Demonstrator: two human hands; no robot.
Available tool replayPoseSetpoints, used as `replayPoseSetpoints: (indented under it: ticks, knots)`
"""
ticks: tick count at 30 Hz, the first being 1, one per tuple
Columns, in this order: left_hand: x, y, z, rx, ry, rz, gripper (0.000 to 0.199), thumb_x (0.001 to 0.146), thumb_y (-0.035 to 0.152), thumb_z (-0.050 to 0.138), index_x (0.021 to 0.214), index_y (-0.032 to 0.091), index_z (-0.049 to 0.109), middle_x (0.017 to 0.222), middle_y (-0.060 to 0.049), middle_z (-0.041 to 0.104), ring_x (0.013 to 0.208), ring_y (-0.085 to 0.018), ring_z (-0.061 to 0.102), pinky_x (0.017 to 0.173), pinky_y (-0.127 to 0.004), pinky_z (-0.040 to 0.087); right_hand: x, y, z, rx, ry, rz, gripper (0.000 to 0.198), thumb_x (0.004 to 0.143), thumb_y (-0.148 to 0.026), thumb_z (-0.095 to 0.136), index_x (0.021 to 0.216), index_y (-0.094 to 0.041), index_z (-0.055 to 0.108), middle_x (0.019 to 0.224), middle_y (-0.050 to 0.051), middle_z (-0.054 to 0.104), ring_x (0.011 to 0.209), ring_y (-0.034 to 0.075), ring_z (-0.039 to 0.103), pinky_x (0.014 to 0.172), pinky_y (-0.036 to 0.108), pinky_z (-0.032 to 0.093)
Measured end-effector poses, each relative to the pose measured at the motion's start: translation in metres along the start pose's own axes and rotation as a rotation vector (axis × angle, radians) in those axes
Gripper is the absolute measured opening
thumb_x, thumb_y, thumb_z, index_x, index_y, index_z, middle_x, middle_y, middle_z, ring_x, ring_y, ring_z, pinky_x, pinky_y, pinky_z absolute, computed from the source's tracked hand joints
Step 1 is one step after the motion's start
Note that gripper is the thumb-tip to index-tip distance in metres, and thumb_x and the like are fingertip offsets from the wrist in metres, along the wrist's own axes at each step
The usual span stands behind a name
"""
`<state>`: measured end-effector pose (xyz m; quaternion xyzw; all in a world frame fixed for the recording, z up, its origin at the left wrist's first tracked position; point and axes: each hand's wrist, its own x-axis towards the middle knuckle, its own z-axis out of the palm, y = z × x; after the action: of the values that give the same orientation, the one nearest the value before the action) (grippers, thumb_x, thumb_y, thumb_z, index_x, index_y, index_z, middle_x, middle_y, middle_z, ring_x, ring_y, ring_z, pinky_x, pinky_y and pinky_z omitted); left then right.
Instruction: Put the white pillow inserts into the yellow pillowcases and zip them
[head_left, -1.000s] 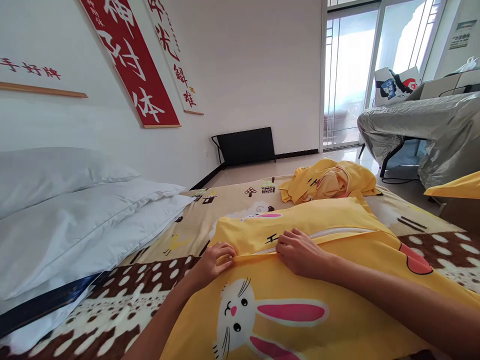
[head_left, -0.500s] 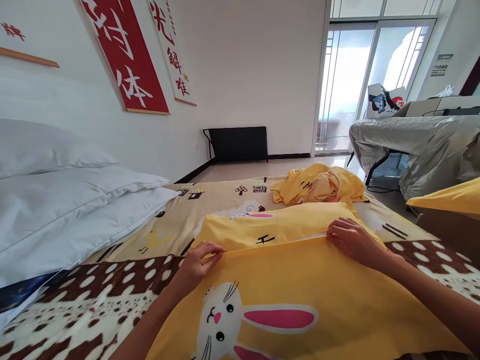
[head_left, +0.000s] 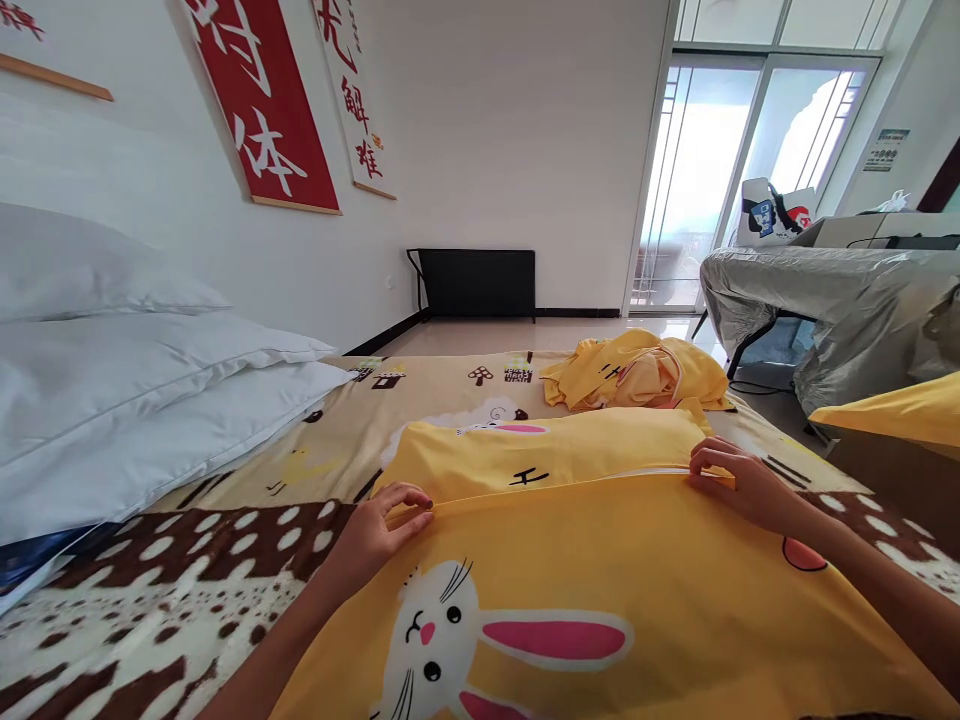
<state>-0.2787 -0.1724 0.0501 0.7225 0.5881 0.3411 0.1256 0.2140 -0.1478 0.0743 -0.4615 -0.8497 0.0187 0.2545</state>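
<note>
A yellow pillowcase (head_left: pixel 570 550) printed with a white, pink-eared rabbit spreads before me. My left hand (head_left: pixel 384 528) pinches its far edge at the left corner between thumb and fingers. Toward the right end of that same edge, my right hand (head_left: pixel 742 482) has its fingers closed on the cloth. The edge runs fairly straight between both hands. Just beyond it lies more yellow rabbit-print fabric (head_left: pixel 450 460), with a thin white strip showing along the seam. Whether the two yellow parts are one piece, I cannot tell.
White pillows (head_left: pixel 150 400) are stacked at the left on a patterned blanket (head_left: pixel 247 545). A crumpled yellow cloth heap (head_left: pixel 637 368) sits at the far side. To the right, yellow fabric (head_left: pixel 892 410) tops a brown box, near a table under silvery sheeting (head_left: pixel 832 275).
My right hand has slid right along the pillowcase edge, and my left hand has shifted slightly left. The edge is now stretched wider between them. The camera view has tilted slightly.
</note>
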Motion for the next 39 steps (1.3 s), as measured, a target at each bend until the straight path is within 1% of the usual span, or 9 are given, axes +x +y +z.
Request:
replayPoseSetpoints:
  ticks: [3, 10, 14, 18, 22, 25, 27, 32, 39]
  knots:
    - [-0.003, -0.004, 0.0, -0.025, -0.003, 0.073, 0.029, 0.078, 0.049, 0.056, 0.082, 0.022, 0.067, 0.097, -0.004, 0.066, 0.094, -0.02, 0.06, 0.09, -0.031, 0.046, -0.003, -0.003, 0.001, -0.003, 0.01, -0.039, 0.023, 0.091, -0.04, 0.047, 0.083, -0.022, 0.059, 0.089, 0.007, 0.062, 0.084, 0.019, 0.057, 0.075, 0.034, 0.048]
    - [-0.003, 0.002, 0.001, 0.043, -0.026, 0.15, 0.025, 0.081, 0.044, 0.053, 0.082, 0.024, 0.069, 0.098, -0.003, 0.064, 0.097, -0.02, 0.057, 0.091, -0.033, 0.045, -0.004, -0.012, 0.009, -0.14, 0.167, -0.239, 0.017, 0.092, -0.026, 0.047, 0.091, -0.023, 0.064, 0.086, 0.005, 0.066, 0.078, 0.018, 0.058, 0.073, 0.032, 0.045]
    - [0.002, 0.002, 0.005, 0.039, -0.07, 0.13, 0.029, 0.085, 0.044, 0.044, 0.082, 0.022, 0.064, 0.097, -0.004, 0.063, 0.096, -0.019, 0.057, 0.089, -0.032, 0.047, 0.002, -0.02, 0.013, -0.171, 0.166, -0.292, 0.016, 0.092, -0.021, 0.047, 0.096, -0.021, 0.063, 0.087, 0.005, 0.065, 0.077, 0.016, 0.056, 0.072, 0.031, 0.043]
    - [0.006, -0.002, 0.008, -0.041, -0.116, 0.056, 0.034, 0.084, 0.047, 0.044, 0.077, 0.019, 0.061, 0.096, -0.007, 0.06, 0.095, -0.02, 0.057, 0.086, -0.033, 0.049, 0.004, -0.024, 0.014, -0.166, 0.16, -0.332, 0.014, 0.092, -0.019, 0.047, 0.091, -0.021, 0.061, 0.084, 0.004, 0.063, 0.076, 0.015, 0.054, 0.071, 0.03, 0.041]
    - [0.011, -0.006, 0.008, -0.18, -0.122, -0.052, 0.038, 0.077, 0.055, 0.055, 0.071, 0.02, 0.067, 0.097, -0.007, 0.06, 0.095, -0.02, 0.058, 0.086, -0.03, 0.05, 0.002, -0.025, 0.014, -0.157, 0.188, -0.346, 0.011, 0.09, -0.017, 0.05, 0.086, -0.02, 0.061, 0.083, 0.004, 0.061, 0.075, 0.015, 0.052, 0.07, 0.03, 0.041]
    - [0.013, -0.008, 0.005, -0.15, -0.069, -0.089, 0.038, 0.071, 0.057, 0.062, 0.067, 0.02, 0.068, 0.093, -0.005, 0.061, 0.089, -0.02, 0.059, 0.087, -0.031, 0.048, -0.001, -0.023, 0.015, -0.153, 0.216, -0.359, 0.011, 0.089, -0.016, 0.051, 0.089, -0.021, 0.062, 0.083, 0.004, 0.061, 0.074, 0.014, 0.052, 0.069, 0.029, 0.041]
    - [0.013, -0.008, 0.004, -0.134, -0.08, -0.065, 0.037, 0.073, 0.056, 0.06, 0.068, 0.02, 0.067, 0.095, -0.005, 0.061, 0.09, -0.02, 0.059, 0.086, -0.03, 0.048, -0.002, -0.022, 0.015, -0.151, 0.227, -0.363, 0.012, 0.089, -0.016, 0.052, 0.089, -0.021, 0.062, 0.083, 0.004, 0.061, 0.074, 0.014, 0.052, 0.069, 0.029, 0.041]
    - [0.008, -0.002, -0.002, -0.123, -0.239, 0.044, 0.03, 0.082, 0.043, 0.048, 0.081, 0.021, 0.067, 0.109, -0.007, 0.059, 0.107, -0.02, 0.054, 0.093, -0.03, 0.046, -0.003, -0.018, 0.019, -0.143, 0.206, -0.359, 0.013, 0.089, -0.016, 0.051, 0.09, -0.022, 0.062, 0.085, 0.004, 0.061, 0.075, 0.014, 0.053, 0.07, 0.029, 0.042]
    - [0.006, 0.006, -0.006, 0.108, -0.273, 0.119, 0.026, 0.086, 0.039, 0.041, 0.082, 0.02, 0.059, 0.106, -0.008, 0.058, 0.104, -0.022, 0.052, 0.094, -0.037, 0.044, -0.003, -0.016, 0.02, -0.151, 0.203, -0.354, 0.014, 0.09, -0.018, 0.05, 0.089, -0.022, 0.063, 0.085, 0.004, 0.061, 0.074, 0.014, 0.054, 0.07, 0.029, 0.043]
